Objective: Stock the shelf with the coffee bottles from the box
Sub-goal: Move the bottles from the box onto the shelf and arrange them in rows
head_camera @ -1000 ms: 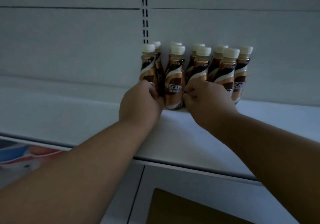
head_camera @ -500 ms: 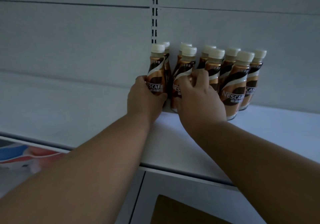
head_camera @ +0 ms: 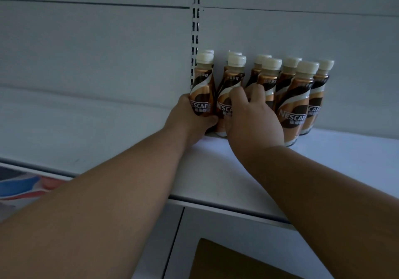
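Note:
Several brown-and-gold coffee bottles with white caps stand in two rows against the back wall of a white shelf [head_camera: 336, 160]. My left hand [head_camera: 190, 120] wraps the lower body of the leftmost front bottle [head_camera: 203, 88]. My right hand [head_camera: 251, 116] grips the second front bottle [head_camera: 231, 88], with its fingers spread onto the third front bottle [head_camera: 268, 78]. To the right stands a free front bottle [head_camera: 296, 104]. A corner of the cardboard box [head_camera: 224, 261] shows below the shelf.
A slotted upright rail [head_camera: 195, 30] runs up the back panel just left of the bottles. The shelf stretches bare to the left [head_camera: 64, 132]. A red-and-blue printed thing [head_camera: 23, 186] lies below the shelf edge at the left.
Both hands have slid up from the bottle bases and closed around the front bottles. The view has shifted, so the bottles sit further right and closer.

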